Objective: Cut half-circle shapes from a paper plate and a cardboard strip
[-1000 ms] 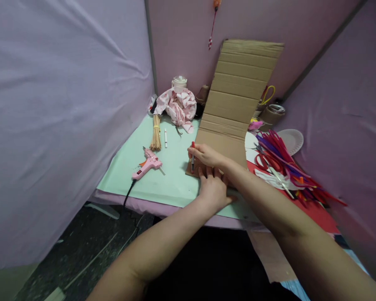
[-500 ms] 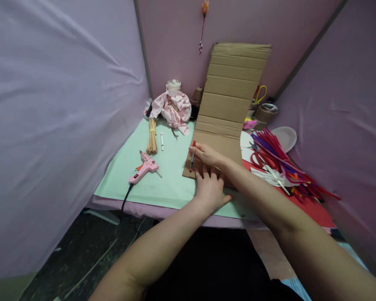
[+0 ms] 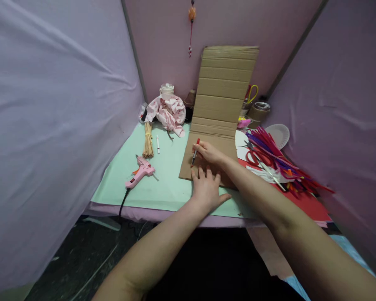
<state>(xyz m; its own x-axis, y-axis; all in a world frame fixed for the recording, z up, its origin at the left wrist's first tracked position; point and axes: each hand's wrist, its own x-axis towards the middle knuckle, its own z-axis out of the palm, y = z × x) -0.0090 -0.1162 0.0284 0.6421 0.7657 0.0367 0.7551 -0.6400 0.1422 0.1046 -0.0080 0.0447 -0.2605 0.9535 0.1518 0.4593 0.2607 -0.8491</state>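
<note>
A long creased cardboard sheet (image 3: 222, 96) lies with its near end on the mint-green table cover (image 3: 163, 175) and its far end leaning up against the back wall. My left hand (image 3: 207, 188) lies flat, fingers spread, on the sheet's near edge. My right hand (image 3: 208, 152) is closed on a red marker (image 3: 195, 152), whose tip touches the cardboard near its left edge.
A pink glue gun (image 3: 140, 171) with a black cord lies left of the cardboard, with a bundle of thin sticks (image 3: 148, 140) and a small white stick (image 3: 158, 143) behind it. At the right are pipe cleaners (image 3: 275, 156), red scissors (image 3: 258, 159), paper plates (image 3: 277, 133) and tape rolls (image 3: 259, 110). Purple cloth walls enclose the table.
The marker in my right hand has shifted slightly rightward onto the cardboard. The camera has swung a little, so everything sits more to the left in view. My left hand stays pressed down.
</note>
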